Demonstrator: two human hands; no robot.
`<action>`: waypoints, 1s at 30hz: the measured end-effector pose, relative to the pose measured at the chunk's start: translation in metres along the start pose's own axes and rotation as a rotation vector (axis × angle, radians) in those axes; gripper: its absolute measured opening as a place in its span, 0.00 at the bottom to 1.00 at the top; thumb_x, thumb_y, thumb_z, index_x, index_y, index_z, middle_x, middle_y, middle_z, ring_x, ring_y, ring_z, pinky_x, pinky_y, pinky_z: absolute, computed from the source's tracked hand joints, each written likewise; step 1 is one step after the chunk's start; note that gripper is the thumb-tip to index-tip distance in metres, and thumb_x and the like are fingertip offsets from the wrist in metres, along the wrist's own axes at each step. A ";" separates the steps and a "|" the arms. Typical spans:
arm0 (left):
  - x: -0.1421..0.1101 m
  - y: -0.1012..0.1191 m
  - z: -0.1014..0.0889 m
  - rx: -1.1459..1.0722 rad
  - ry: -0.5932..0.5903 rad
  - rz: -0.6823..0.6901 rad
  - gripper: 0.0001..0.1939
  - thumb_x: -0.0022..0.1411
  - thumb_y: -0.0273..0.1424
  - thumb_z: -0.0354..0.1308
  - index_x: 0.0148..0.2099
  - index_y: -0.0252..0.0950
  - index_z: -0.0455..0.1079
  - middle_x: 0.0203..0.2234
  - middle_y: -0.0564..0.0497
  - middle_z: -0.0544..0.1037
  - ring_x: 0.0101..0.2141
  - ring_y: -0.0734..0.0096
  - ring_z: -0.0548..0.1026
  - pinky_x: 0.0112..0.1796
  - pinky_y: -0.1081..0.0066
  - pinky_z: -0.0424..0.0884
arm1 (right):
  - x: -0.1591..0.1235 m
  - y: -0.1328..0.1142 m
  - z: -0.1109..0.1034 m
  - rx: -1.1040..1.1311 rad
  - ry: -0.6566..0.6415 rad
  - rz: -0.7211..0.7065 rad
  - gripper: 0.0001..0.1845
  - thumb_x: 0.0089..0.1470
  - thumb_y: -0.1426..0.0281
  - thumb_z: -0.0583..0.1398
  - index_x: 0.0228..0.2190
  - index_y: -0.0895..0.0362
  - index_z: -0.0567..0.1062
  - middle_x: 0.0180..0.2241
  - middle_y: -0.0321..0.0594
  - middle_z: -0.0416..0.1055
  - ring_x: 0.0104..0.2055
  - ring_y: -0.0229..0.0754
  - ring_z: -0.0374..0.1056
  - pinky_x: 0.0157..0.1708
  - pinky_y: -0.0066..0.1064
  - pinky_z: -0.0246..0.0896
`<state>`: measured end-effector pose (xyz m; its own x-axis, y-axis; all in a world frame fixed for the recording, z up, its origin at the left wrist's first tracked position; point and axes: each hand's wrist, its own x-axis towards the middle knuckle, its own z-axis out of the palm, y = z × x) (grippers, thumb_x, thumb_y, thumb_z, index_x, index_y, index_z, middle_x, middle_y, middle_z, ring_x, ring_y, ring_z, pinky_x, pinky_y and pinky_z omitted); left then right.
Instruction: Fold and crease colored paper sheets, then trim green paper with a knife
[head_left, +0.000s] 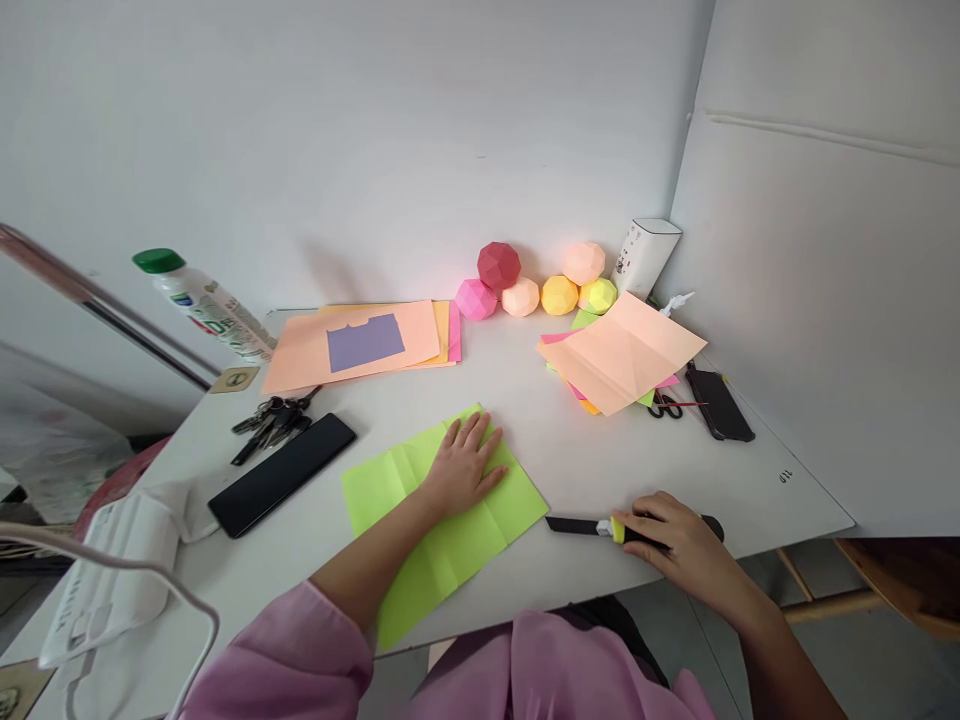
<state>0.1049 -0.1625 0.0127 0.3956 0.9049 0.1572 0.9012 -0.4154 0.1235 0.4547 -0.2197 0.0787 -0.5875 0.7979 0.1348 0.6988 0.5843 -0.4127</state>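
Observation:
A creased sheet of lime-green paper [457, 560] lies on the white table near its front edge. My left hand [463, 465] rests flat on the paper's upper part, fingers stretched out and slightly apart. To the right of the sheet, my right hand [679, 538] is wrapped round the black and yellow handle of a utility knife [576, 525]. Its long dark blade is out and points left, with the tip close to the paper's right corner. Part of the handle is hidden under my fingers.
Behind are folded-paper balls [499, 267], a peach paper stack [626, 350] and more sheets [300, 355]. Scissors [664, 405] and a dark phone [720, 403] lie right. Keys [277, 420], another phone [283, 473], a power strip [112, 570] and a bottle [206, 305] are left.

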 end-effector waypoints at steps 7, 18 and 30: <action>0.000 0.001 -0.002 0.004 -0.002 -0.007 0.34 0.67 0.51 0.36 0.66 0.36 0.57 0.65 0.42 0.56 0.66 0.53 0.48 0.62 0.51 0.46 | -0.001 -0.002 0.001 -0.039 -0.003 -0.006 0.16 0.62 0.62 0.55 0.47 0.48 0.76 0.37 0.44 0.72 0.39 0.46 0.67 0.34 0.37 0.69; 0.000 0.002 -0.005 0.053 -0.008 0.005 0.33 0.67 0.50 0.36 0.66 0.36 0.56 0.64 0.42 0.57 0.65 0.52 0.50 0.62 0.51 0.48 | -0.003 -0.010 0.009 -0.090 0.009 -0.008 0.14 0.62 0.64 0.56 0.48 0.50 0.75 0.38 0.44 0.72 0.40 0.45 0.68 0.37 0.37 0.68; 0.004 0.022 -0.034 0.137 -0.074 0.045 0.24 0.67 0.38 0.42 0.58 0.33 0.65 0.52 0.36 0.70 0.55 0.49 0.65 0.51 0.53 0.63 | -0.002 -0.035 0.020 -0.288 0.062 -0.077 0.16 0.64 0.67 0.53 0.46 0.60 0.75 0.34 0.45 0.71 0.36 0.43 0.68 0.33 0.34 0.68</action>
<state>0.1205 -0.1711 0.0489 0.4437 0.8920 0.0862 0.8959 -0.4439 -0.0173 0.4235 -0.2444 0.0746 -0.6234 0.7519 0.2145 0.7453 0.6544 -0.1277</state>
